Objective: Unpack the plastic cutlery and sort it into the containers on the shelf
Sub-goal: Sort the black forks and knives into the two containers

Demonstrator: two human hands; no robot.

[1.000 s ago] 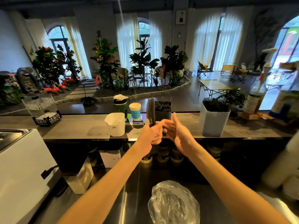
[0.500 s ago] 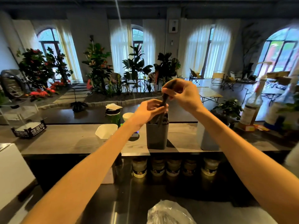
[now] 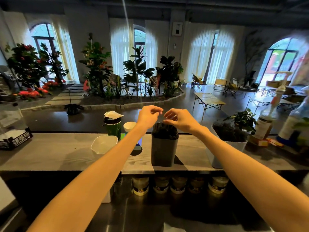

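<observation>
A dark grey container (image 3: 164,153) packed with black plastic cutlery (image 3: 164,131) stands on the wooden shelf (image 3: 50,153). Both hands hover just above its rim. My left hand (image 3: 148,115) has loosely curled fingers and nothing visible in them. My right hand (image 3: 181,120) pinches what looks like a faint clear wrapper (image 3: 170,117) over the cutlery tips. An empty white container (image 3: 103,144) is to the left. A second white container (image 3: 234,146) on the right holds more black cutlery (image 3: 229,133).
A green bottle (image 3: 112,127) and a paper cup (image 3: 129,126) stand behind my left arm. A black tray (image 3: 15,139) sits far left, syrup bottles (image 3: 267,121) far right. Jars (image 3: 140,185) line up under the shelf. A clear bag (image 3: 173,229) lies on the counter below.
The bundle of black cutlery my left hand held went into the dark grey container. Both hands have let go of it and now sit just above the rim.
</observation>
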